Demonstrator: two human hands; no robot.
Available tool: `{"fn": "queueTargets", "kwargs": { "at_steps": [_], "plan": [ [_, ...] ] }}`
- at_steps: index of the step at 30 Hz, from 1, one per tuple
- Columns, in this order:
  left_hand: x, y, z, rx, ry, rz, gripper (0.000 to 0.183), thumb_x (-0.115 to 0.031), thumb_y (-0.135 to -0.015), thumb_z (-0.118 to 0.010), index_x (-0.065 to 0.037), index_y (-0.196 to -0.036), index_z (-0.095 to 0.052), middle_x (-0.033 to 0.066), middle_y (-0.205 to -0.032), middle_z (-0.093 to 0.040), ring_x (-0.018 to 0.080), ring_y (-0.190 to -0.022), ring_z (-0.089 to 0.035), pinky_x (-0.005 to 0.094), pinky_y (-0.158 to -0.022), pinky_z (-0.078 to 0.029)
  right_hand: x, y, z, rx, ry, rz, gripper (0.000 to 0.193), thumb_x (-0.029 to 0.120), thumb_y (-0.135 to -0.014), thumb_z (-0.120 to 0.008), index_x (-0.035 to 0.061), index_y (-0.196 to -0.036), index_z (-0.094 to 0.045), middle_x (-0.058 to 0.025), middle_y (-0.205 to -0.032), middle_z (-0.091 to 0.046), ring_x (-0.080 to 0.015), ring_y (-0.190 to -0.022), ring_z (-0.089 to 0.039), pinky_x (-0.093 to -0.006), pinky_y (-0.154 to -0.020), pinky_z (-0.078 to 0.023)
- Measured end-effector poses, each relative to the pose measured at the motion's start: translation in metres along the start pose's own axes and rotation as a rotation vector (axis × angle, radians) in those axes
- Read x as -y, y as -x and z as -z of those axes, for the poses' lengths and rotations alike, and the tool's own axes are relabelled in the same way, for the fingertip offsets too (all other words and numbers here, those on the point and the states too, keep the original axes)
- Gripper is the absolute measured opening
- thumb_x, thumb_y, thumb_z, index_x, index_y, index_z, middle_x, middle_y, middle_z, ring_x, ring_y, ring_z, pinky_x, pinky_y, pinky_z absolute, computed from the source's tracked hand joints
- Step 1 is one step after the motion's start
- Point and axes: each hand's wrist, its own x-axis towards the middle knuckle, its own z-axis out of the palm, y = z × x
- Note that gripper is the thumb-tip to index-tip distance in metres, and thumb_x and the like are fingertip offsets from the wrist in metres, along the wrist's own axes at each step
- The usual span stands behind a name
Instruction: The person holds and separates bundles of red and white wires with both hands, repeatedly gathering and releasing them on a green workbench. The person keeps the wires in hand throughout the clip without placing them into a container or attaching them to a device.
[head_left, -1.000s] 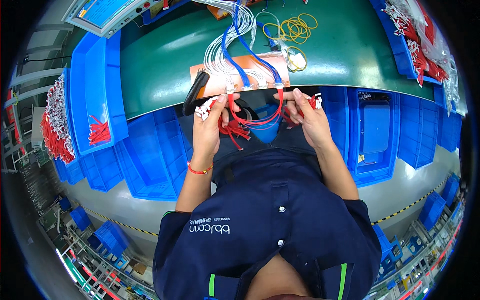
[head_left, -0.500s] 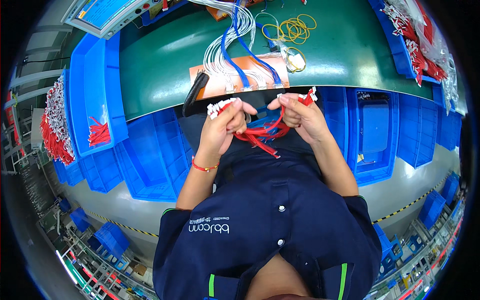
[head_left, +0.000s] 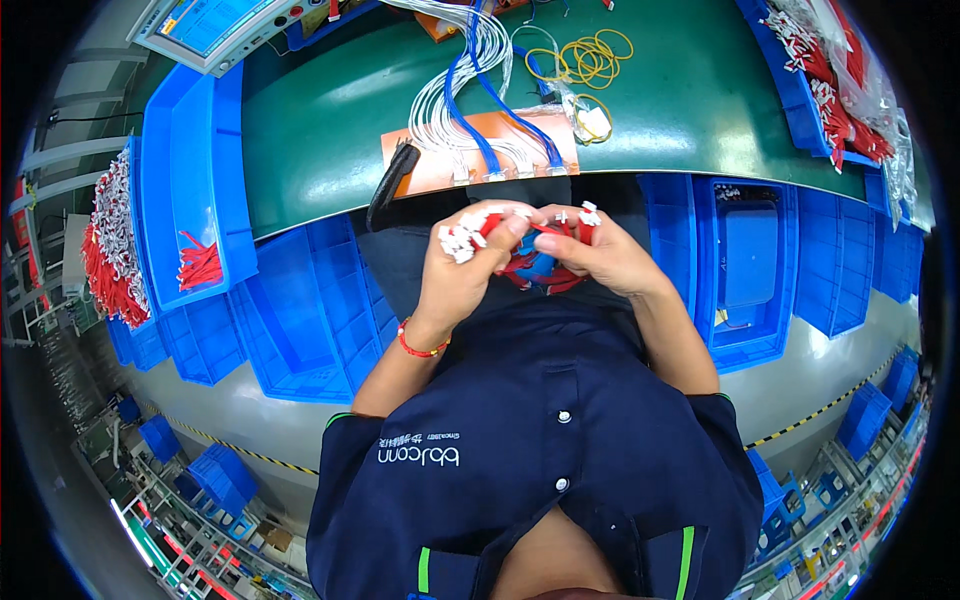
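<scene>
A bunch of red cables with white connectors (head_left: 462, 240) sticks out past the fingers of my left hand (head_left: 455, 275), which is closed round it. My right hand (head_left: 618, 262) is also closed, with red cables and their white connector ends (head_left: 588, 215) in its fingers. The fingertips of both hands nearly meet just beyond the table's front edge, above my lap. Red cable lengths (head_left: 545, 275) hang between the palms, with something blue behind them. Fingers hide parts of the cables.
Ahead, an orange board (head_left: 500, 140) with white and blue wires lies on the green table (head_left: 330, 130). Yellow rubber bands (head_left: 590, 60) lie beyond it. A blue tray (head_left: 185, 130) at left holds red cables; another bin (head_left: 790, 90) stands at right. Blue crates (head_left: 290, 320) sit below.
My hands have come closer together, the right moving left and the left slightly right. The cable loop that hung between them is now bunched and mostly hidden.
</scene>
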Motion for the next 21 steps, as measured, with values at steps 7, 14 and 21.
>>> {"fn": "queueTargets", "kwargs": {
  "at_steps": [7, 14, 21],
  "plan": [
    [-0.001, 0.004, 0.022, -0.173, 0.516, -0.176, 0.019, -0.018, -0.102, -0.042, -0.003, -0.096, -0.052, 0.0092, -0.089, -0.052, 0.0059, -0.047, -0.033, 0.0217, -0.046, -0.033, -0.004, 0.026, 0.048, 0.153, 0.014, -0.095, 0.041, 0.023, -0.103, -0.055, 0.0021, -0.138, -0.057, 0.0084, -0.063, -0.039, -0.0019, -0.056, -0.033, -0.022, -0.049, -0.023],
    [0.018, 0.001, 0.025, -0.266, 0.383, -0.006, 0.017, -0.017, -0.102, -0.05, -0.003, -0.096, -0.058, 0.0044, -0.08, -0.057, 0.0047, -0.049, -0.037, 0.0219, -0.046, -0.031, -0.017, 0.026, 0.066, -0.237, -0.193, 0.048, 0.022, 0.02, -0.099, -0.063, -0.0004, -0.105, -0.068, 0.0029, -0.064, -0.052, -0.0006, -0.048, -0.032, -0.0207, -0.044, -0.021],
    [0.029, -0.006, 0.021, -0.337, 0.312, 0.034, 0.019, -0.014, -0.101, -0.055, 0.001, -0.1, -0.066, -0.0015, -0.075, -0.054, 0.0014, -0.05, -0.035, 0.0205, -0.046, -0.027, -0.024, 0.024, 0.063, 0.093, -0.616, 0.376, 0.031, 0.017, -0.099, -0.06, -0.0045, -0.121, -0.059, -0.0128, -0.094, -0.066, 0.0003, -0.043, -0.026, -0.0199, -0.039, -0.02]
  ]
}}
